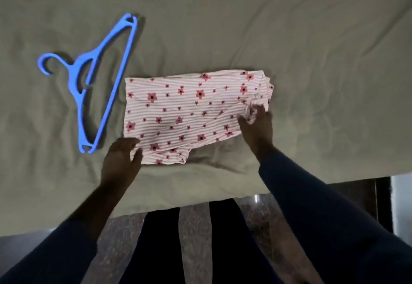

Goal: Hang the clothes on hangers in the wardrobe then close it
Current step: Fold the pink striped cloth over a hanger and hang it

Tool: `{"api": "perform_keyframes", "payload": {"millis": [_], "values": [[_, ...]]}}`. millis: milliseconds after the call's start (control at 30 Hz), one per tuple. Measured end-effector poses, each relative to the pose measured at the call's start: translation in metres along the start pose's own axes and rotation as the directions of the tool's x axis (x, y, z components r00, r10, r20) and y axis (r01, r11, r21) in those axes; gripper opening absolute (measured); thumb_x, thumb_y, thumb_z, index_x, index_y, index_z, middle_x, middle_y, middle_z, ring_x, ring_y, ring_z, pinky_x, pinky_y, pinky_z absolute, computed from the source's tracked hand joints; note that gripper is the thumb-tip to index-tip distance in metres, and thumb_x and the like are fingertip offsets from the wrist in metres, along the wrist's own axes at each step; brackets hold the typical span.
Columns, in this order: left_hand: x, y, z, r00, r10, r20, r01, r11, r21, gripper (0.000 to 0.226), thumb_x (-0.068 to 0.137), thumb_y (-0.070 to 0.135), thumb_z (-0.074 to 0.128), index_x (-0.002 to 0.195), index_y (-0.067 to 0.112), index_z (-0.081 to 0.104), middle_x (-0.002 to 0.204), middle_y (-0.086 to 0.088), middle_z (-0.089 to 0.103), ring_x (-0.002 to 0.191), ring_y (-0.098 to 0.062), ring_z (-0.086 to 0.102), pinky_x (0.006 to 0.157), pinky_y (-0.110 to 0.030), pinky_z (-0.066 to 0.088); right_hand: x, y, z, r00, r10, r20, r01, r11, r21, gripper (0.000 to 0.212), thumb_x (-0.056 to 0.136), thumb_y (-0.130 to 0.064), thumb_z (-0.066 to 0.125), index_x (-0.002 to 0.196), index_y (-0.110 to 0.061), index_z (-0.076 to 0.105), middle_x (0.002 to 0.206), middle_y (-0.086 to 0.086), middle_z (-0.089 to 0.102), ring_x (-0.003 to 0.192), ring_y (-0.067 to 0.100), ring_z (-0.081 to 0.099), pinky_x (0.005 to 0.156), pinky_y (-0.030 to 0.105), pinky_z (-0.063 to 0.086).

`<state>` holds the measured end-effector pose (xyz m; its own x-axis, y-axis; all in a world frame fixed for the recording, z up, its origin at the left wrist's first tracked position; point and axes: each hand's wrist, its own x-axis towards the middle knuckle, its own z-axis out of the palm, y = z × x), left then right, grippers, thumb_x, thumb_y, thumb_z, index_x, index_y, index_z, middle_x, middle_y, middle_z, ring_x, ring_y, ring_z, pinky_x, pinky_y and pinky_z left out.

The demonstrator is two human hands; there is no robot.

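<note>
Touching the folded pink-striped, flower-printed cloth garment (191, 114) at both ends, the left hand (121, 159) and right hand (256, 130), grip indiscernible, may catch one layer and unfold it lopsided.

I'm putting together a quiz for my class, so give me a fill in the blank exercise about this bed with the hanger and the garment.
The hanger on the bed sheet is ___ in colour. It lies to the ___ of the striped garment. The number of hangers on the sheet is ___. The left hand and the right hand both touch the ___.
Missing words: blue, left, one, garment.
</note>
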<state>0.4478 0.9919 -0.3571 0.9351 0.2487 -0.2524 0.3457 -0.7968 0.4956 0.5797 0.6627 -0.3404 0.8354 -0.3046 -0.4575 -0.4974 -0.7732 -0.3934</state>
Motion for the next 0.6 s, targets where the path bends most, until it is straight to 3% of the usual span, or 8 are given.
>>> {"api": "perform_keyframes", "payload": {"millis": [100, 167, 267, 300, 367, 467, 533, 600], "values": [[0.011, 0.024, 0.043, 0.943, 0.232, 0.237, -0.265, 0.957, 0.116, 0.047, 0.077, 0.030, 0.069, 0.119, 0.010, 0.060, 0.110, -0.015, 0.062, 0.100, -0.038, 0.059, 0.079, -0.048, 0.052, 0.029, 0.005, -0.001, 0.999, 0.024, 0.037, -0.024, 1.000, -0.001, 0.069, 0.081, -0.048, 0.074, 0.138, -0.022, 0.046, 0.127, 0.005, 0.040, 0.097, 0.017, 0.049, 0.096, 0.031, 0.043], [0.014, 0.040, 0.061, 0.892, 0.250, 0.377, -0.340, 0.920, 0.194, 0.059, 0.068, 0.029, 0.082, 0.120, 0.013, 0.061, 0.114, -0.015, 0.061, 0.101, -0.038, 0.059, 0.075, -0.047, 0.051, 0.041, 0.011, 0.003, 0.997, 0.028, 0.076, -0.024, 0.998, -0.059, 0.044, 0.080, -0.036, 0.074, 0.118, -0.016, 0.061, 0.122, 0.008, 0.046, 0.098, 0.022, 0.055, 0.092, 0.028, 0.045], [0.021, 0.045, 0.074, 0.886, 0.204, 0.416, -0.326, 0.913, 0.245, 0.045, 0.064, 0.025, 0.086, 0.105, 0.014, 0.069, 0.106, -0.014, 0.062, 0.094, -0.039, 0.060, 0.070, -0.047, 0.050, 0.047, 0.036, 0.000, 0.994, 0.065, -0.092, -0.059, 0.996, 0.074, 0.012, 0.077, -0.016, 0.065, 0.086, -0.009, 0.068, 0.098, 0.011, 0.059, 0.078, 0.023, 0.057, 0.069, 0.024, 0.041], [0.021, 0.041, 0.075, 0.894, 0.213, 0.395, -0.330, 0.909, 0.257, 0.035, 0.067, 0.023, 0.083, 0.098, 0.013, 0.069, 0.100, -0.014, 0.062, 0.091, -0.039, 0.061, 0.067, -0.047, 0.050, 0.042, 0.047, -0.003, 0.981, 0.121, -0.150, -0.103, 0.987, 0.121, 0.007, 0.078, -0.013, 0.062, 0.081, -0.008, 0.065, 0.089, 0.011, 0.059, 0.074, 0.023, 0.055, 0.066, 0.024, 0.037], [0.021, 0.039, 0.077, 0.899, 0.236, 0.370, -0.346, 0.900, 0.264, 0.021, 0.074, 0.027, 0.067, 0.089, 0.013, 0.067, 0.093, -0.014, 0.061, 0.087, -0.039, 0.061, 0.063, -0.047, 0.052, 0.034, 0.069, -0.012, 0.949, 0.289, -0.129, -0.262, 0.945, 0.193, 0.003, 0.079, -0.011, 0.058, 0.077, -0.009, 0.058, 0.076, 0.005, 0.057, 0.073, 0.025, 0.053, 0.063, 0.025, 0.034], [0.020, 0.038, 0.077, 0.877, 0.264, 0.402, -0.395, 0.872, 0.290, 0.019, 0.074, 0.025, 0.061, 0.087, 0.012, 0.066, 0.092, -0.014, 0.062, 0.084, -0.040, 0.062, 0.061, -0.047, 0.051, 0.031, 0.079, -0.018, 0.938, 0.340, -0.060, -0.314, 0.912, 0.265, 0.012, 0.085, -0.020, 0.064, 0.088, -0.010, 0.057, 0.079, 0.000, 0.057, 0.078, 0.023, 0.054, 0.067, 0.028, 0.041], [0.022, 0.040, 0.077, 0.867, 0.253, 0.429, -0.405, 0.860, 0.310, 0.017, 0.071, 0.020, 0.063, 0.087, 0.012, 0.065, 0.092, -0.014, 0.062, 0.083, -0.041, 0.062, 0.061, -0.047, 0.052, 0.039, 0.062, -0.019, 0.971, 0.238, -0.037, -0.209, 0.908, 0.363, 0.037, 0.084, -0.043, 0.073, 0.103, -0.015, 0.058, 0.094, 0.000, 0.059, 0.085, 0.016, 0.056, 0.077, 0.026, 0.046], [0.025, 0.044, 0.077, 0.867, 0.229, 0.442, -0.392, 0.861, 0.323, 0.018, 0.070, 0.018, 0.062, 0.087, 0.012, 0.066, 0.092, -0.014, 0.063, 0.082, -0.041, 0.062, 0.061, -0.046, 0.052, 0.045, 0.043, -0.018, 0.995, 0.091, 0.048, -0.101, 0.956, 0.275, 0.059, 0.076, -0.059, 0.075, 0.118, -0.022, 0.056, 0.113, 0.002, 0.053, 0.095, 0.013, 0.053, 0.087, 0.023, 0.044]]}}
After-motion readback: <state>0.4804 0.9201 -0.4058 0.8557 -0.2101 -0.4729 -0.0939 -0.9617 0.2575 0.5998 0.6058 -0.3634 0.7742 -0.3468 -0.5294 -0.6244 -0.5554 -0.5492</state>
